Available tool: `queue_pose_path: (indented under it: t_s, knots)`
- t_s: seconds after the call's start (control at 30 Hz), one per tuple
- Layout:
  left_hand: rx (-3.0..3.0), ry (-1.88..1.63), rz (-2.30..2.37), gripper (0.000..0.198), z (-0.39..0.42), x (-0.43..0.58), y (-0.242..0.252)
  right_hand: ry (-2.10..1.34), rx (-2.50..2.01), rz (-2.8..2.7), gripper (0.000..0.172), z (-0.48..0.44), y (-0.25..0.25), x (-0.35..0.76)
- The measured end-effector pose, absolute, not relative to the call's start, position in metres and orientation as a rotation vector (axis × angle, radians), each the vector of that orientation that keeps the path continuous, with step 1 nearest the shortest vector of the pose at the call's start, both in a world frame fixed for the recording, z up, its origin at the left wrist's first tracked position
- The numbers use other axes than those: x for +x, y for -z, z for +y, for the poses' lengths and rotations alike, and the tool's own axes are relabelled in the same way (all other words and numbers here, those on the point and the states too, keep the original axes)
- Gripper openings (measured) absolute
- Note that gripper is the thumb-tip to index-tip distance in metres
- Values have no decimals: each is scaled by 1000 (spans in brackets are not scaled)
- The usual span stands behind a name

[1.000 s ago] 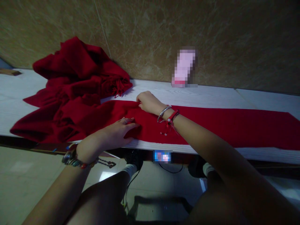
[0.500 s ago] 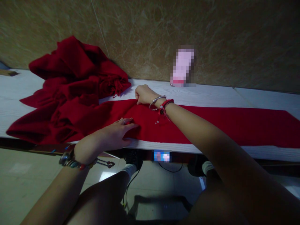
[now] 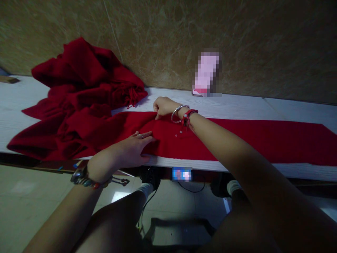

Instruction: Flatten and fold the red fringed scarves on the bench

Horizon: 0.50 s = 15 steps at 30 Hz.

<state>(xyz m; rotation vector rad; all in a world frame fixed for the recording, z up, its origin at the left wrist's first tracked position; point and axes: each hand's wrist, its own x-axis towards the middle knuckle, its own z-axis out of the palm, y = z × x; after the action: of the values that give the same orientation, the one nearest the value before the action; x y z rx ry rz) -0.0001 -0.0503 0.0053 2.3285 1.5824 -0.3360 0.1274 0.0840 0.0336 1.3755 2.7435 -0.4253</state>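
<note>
A long red scarf lies flat across the white table, running off to the right. Its other end is bunched in a heap at the back left, with a fringe showing. My left hand rests flat on the cloth near the table's front edge, fingers stretched out. My right hand sits at the scarf's far edge, its fingers curled and pinching the cloth there. Bracelets ring both wrists.
A pink upright object, blurred, leans against the marbled wall at the back. A wooden piece lies at the far left. My knees and a pale tiled floor show below the table.
My right hand moved from the middle of the cloth to its far edge and stayed there. My left hand has kept its place flat on the scarf.
</note>
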Motion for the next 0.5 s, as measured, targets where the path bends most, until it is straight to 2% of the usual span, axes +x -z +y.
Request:
queue_pose_path:
  t_s: [0.2, 0.4, 0.5]
  knots:
    - [2347, 336, 1590, 65, -50, 2, -7, 387, 1447, 2745, 29, 92, -34, 125]
    - [2371, 326, 1596, 64, -50, 4, -8, 509, 1220, 2629, 25, 100, -37, 140]
    - [2357, 315, 1611, 64, -50, 3, -6, 454, 1250, 2637, 26, 99, -40, 144]
